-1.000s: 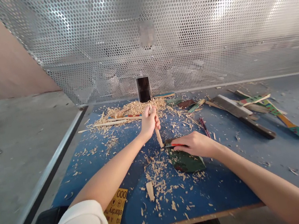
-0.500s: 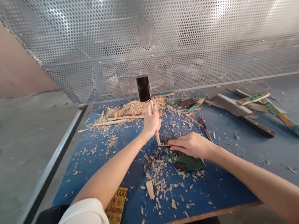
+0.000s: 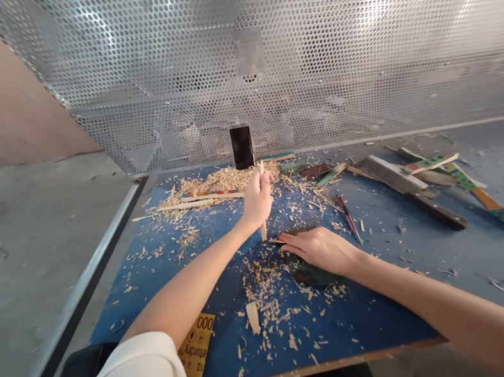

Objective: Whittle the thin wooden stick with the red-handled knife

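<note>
We list, first, one pale wooden stick (image 3: 264, 230), slim, projecting at both ends of the left hand (image 3: 257, 197), whose grip is wrapped firmly about its middle. Item two: one small knife (image 3: 273, 242), dark-bladed, handle mostly covered by the right hand (image 3: 324, 250), whose grip is clasped around it; the blade sits at the stick's near end, though we cannot tell how deep any cut is. Beneath the right hand, one dark green piece (image 3: 313, 272). On the blue tabletop (image 3: 378, 322) we also note heaped shavings (image 3: 226, 180), one purple rod (image 3: 349, 218) and, well to the right, one broad-bladed tool (image 3: 415, 195), dark-handled.
</note>
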Action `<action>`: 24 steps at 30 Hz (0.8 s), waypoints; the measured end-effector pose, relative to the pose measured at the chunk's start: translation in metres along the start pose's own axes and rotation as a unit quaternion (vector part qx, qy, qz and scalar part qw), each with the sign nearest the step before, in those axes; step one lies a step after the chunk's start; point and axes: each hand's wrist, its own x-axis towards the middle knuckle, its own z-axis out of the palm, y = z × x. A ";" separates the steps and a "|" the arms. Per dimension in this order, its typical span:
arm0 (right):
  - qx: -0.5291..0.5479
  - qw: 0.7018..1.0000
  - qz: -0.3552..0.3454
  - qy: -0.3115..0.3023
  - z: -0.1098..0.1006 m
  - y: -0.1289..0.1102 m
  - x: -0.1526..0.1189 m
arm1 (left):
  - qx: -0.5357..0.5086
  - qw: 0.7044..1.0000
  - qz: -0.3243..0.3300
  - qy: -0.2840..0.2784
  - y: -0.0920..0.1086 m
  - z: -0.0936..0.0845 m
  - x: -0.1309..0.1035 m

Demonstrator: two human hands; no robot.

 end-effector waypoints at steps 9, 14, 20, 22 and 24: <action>-0.002 1.000 -0.005 -0.013 0.000 0.002 0.002 | 0.110 0.991 0.071 0.033 -0.004 -0.003 0.005; -0.060 0.998 -0.019 -0.020 -0.001 -0.003 -0.001 | 0.170 0.969 0.178 -0.004 0.009 0.015 -0.019; -0.115 0.993 0.008 -0.037 -0.004 -0.019 0.001 | 0.203 0.962 0.174 -0.057 0.014 0.025 -0.030; -0.121 0.992 0.017 -0.040 -0.005 -0.024 0.001 | 0.193 0.967 0.159 -0.057 0.013 0.025 -0.029; -0.122 0.991 0.019 -0.044 -0.005 -0.027 0.000 | 0.184 0.970 0.150 -0.059 0.012 0.025 -0.028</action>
